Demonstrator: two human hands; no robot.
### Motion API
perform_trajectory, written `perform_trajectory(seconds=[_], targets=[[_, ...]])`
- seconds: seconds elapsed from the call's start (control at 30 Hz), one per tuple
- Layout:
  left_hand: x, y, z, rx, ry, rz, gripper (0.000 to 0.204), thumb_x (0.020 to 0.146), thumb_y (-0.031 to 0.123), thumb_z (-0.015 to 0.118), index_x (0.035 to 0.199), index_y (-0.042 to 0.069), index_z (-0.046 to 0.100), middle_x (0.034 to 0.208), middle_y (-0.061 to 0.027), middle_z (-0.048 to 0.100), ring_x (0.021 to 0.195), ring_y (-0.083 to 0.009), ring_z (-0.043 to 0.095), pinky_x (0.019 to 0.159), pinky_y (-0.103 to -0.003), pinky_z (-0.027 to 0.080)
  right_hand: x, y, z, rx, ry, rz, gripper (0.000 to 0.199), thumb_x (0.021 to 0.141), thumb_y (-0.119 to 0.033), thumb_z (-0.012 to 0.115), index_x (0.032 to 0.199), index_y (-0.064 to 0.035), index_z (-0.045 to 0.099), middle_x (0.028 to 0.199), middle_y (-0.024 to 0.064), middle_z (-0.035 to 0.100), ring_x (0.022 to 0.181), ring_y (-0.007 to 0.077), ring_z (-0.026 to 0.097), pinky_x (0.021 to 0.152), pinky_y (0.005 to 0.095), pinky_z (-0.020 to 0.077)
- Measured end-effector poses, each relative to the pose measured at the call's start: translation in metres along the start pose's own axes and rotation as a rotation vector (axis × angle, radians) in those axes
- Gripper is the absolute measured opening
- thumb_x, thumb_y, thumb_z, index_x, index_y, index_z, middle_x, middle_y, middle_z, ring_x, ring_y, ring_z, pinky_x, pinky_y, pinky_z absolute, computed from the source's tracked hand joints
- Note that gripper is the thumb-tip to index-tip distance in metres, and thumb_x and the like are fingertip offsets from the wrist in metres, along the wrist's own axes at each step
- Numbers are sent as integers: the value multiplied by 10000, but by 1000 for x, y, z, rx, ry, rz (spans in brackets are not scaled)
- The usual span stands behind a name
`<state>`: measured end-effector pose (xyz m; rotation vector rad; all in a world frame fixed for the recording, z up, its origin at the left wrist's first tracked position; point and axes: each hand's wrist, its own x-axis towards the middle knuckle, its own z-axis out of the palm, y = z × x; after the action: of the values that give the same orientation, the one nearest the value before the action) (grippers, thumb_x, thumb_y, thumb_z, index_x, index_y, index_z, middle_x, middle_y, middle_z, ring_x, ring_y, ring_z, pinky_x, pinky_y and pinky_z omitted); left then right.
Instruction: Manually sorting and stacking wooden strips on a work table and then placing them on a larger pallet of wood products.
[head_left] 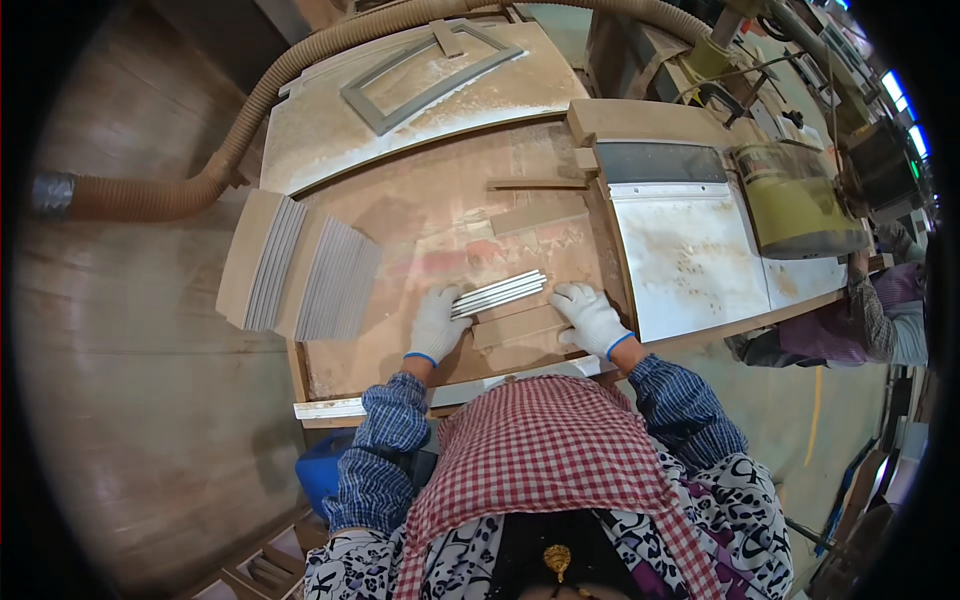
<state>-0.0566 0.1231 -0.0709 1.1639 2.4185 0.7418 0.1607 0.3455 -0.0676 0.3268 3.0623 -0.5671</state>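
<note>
Both my hands wear white knit gloves with blue cuffs and are low over the wooden work table. My left hand [437, 325] closes round the left end of a small bundle of thin, white-edged strips [500, 294]. The bundle slants up to the right, its right ends slightly staggered. My right hand [592, 315] is just beyond those ends, fingers apart and pointing left, with nothing visible in its grip. Between my hands, on the near side of the bundle, is a flat brown board [518, 327]; the right fingertips are close to its right end. Whether they touch it, I cannot tell.
Two stacks of thin brown boards [340, 280] stand at the table's left. A grey frame [430, 75] lies on a dusty panel [310, 135] at the back. A ribbed hose [235, 150] curves round it. At right are a white-topped machine table [680, 260], a yellow-green machine [800, 205] and another person [830, 325].
</note>
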Motion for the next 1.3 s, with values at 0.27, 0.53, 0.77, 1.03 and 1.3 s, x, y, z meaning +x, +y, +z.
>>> perform_trajectory(seconds=[0.27,0.53,0.77,1.03,1.3], targets=[[-6,4,-2,-4,7,183,654,760,324,751,1322,70,534,1144,-210,570,1077,-403,527,930,-464,443,10,4,14,241,45,-90,346,841,-194,667,1156,-58,625,1091,133,624,1100,346,563,955,419,463],[-10,5,5,139,57,132,668,721,237,784,1303,67,501,1077,-208,565,1018,-404,524,877,-482,437,46,-12,-13,300,111,211,289,907,-316,623,1024,-52,613,1051,162,625,934,381,634,779,481,509],[-10,8,10,101,43,148,638,748,211,765,1301,48,493,1118,-210,554,1047,-409,494,912,-478,411,127,60,-5,-105,440,137,431,840,-200,630,1247,-85,548,1286,139,550,1163,329,543,958,484,442],[-14,8,8,101,80,129,714,731,197,774,1350,35,457,1168,-217,540,1066,-411,507,913,-479,423,145,42,-33,-184,-74,0,264,853,-219,607,1065,-72,664,1022,145,665,1019,358,625,867,480,487],[-15,16,14,80,345,40,908,641,158,842,1427,69,396,1306,-223,473,1146,-416,490,975,-473,417,143,-8,11,274,-276,-234,254,920,-280,549,1066,-106,661,1064,168,670,971,365,630,879,469,498]])
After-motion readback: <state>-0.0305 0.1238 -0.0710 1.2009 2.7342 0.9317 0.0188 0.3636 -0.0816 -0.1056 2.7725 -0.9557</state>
